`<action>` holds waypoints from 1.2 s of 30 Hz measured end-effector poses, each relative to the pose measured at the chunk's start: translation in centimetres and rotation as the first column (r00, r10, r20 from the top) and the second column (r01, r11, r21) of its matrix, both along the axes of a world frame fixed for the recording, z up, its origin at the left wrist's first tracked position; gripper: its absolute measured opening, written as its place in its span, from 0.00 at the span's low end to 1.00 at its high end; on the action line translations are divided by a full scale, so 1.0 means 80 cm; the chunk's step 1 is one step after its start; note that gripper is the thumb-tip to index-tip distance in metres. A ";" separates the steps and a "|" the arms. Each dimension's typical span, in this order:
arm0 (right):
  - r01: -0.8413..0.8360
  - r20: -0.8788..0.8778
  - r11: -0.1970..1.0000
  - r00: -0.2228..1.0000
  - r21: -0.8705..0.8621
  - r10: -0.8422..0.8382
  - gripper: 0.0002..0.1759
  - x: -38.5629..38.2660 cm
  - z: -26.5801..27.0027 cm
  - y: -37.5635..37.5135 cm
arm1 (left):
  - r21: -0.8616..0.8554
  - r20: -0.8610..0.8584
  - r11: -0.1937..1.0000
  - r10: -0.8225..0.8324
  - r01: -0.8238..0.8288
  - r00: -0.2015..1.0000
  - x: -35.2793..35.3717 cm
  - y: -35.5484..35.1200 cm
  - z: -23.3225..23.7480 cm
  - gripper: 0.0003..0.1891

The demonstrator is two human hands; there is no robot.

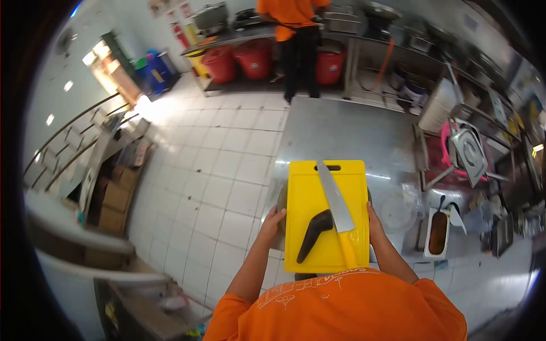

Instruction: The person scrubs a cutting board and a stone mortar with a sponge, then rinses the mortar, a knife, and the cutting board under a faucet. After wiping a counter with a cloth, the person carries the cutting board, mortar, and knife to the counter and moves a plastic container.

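A yellow cutting board (pixel 307 193) is held level in front of my orange shirt, over the near end of the steel table. My left hand (pixel 274 219) grips its left edge and my right hand (pixel 375 223) its right edge. A large knife (pixel 335 199) lies on the board, its blade pointing away and its yellow handle toward me. Left of the handle rests a black, bent object (pixel 314 234) that I cannot identify. Something round shows partly beneath the board, mostly hidden by it.
Beyond the steel table (pixel 335 125) stands a person in orange (pixel 296 34) at a back counter with red bins (pixel 254 57) below. On the right are a white container of brown sauce (pixel 438 233) and a metal rack (pixel 424 153). Shelves with boxes (pixel 116 196) stand left.
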State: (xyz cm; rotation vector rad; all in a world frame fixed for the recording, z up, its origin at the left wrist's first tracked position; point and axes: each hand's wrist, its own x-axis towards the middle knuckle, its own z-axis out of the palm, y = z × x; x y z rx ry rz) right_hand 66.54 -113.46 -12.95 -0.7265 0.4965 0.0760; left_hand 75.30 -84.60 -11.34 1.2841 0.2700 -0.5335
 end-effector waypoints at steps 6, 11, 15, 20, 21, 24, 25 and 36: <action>0.141 0.034 0.967 0.988 0.210 -0.152 0.28 -0.003 0.054 0.028 | -0.317 -0.108 0.947 -0.099 0.060 0.989 0.026 -0.017 -0.045 0.22; 0.227 0.044 0.938 0.968 0.263 -0.246 0.27 -0.009 0.075 0.045 | -0.435 -0.184 0.900 -0.130 0.038 0.974 0.021 -0.026 -0.014 0.20; 0.267 0.041 0.920 0.956 0.288 -0.291 0.26 -0.017 0.076 0.054 | -0.382 -0.113 0.922 -0.108 0.057 0.988 0.026 -0.020 -0.026 0.20; 0.348 0.004 0.886 0.930 0.306 -0.367 0.26 -0.063 0.086 0.059 | -0.293 -0.049 0.929 -0.250 0.226 0.967 0.017 -0.018 0.017 0.22; 0.368 -0.005 0.877 0.923 0.308 -0.385 0.26 -0.074 0.089 0.060 | -0.260 -0.043 0.931 -0.275 0.255 0.961 0.011 -0.027 0.038 0.22; 0.428 0.038 0.872 0.893 0.237 -0.449 0.26 -0.115 0.084 0.061 | -0.286 -0.020 0.908 -0.326 0.307 0.945 0.003 -0.037 0.023 0.22; 0.448 0.078 0.880 0.883 0.160 -0.464 0.27 -0.127 0.078 0.054 | -0.351 -0.018 0.886 -0.330 0.303 0.944 0.007 -0.050 0.017 0.23; 0.780 0.132 0.617 0.626 -0.105 -0.768 0.35 -0.353 0.085 0.011 | -0.106 0.177 0.750 -0.632 0.653 0.755 -0.147 -0.195 0.122 0.23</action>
